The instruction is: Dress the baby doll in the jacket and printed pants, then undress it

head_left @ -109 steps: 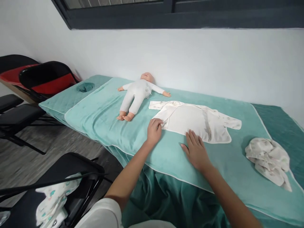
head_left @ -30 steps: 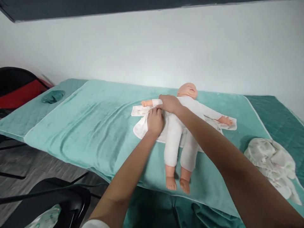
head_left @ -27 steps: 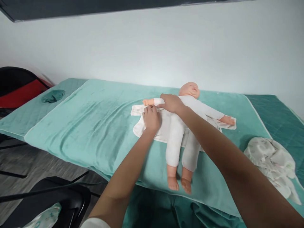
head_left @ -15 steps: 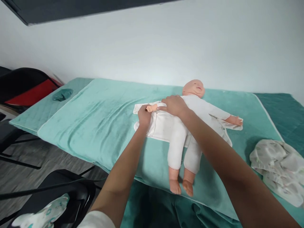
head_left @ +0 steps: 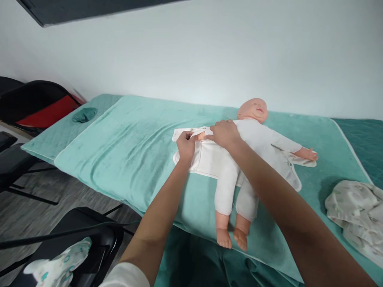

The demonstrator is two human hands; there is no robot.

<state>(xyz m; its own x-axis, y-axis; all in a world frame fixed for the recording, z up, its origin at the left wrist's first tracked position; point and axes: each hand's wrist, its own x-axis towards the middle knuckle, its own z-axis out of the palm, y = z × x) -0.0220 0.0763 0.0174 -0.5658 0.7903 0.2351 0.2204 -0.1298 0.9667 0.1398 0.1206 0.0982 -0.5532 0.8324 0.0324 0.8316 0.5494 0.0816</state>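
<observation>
Between both curled hands (head_left: 204, 137) pinching cloth and sleeve lies the doll's forearm (head_left: 202, 136).

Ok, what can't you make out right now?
In the head view:
White garment: middle, under the doll
Doll's hip: partly behind the right arm
Doll's fingers near the left hand: covered, garment fabric
Crumpled cloth: cut off, right edge
Patterned cloth: cut off, bottom edge

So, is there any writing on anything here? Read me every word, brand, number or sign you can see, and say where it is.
I can read no words, labels, brands, numbers or signs.
Small white shirt: faint print, too small to make out.
Crumpled cloth: faint marks, unreadable.
Patterned cloth on the chair: green shapes, no legible lettering.
</observation>
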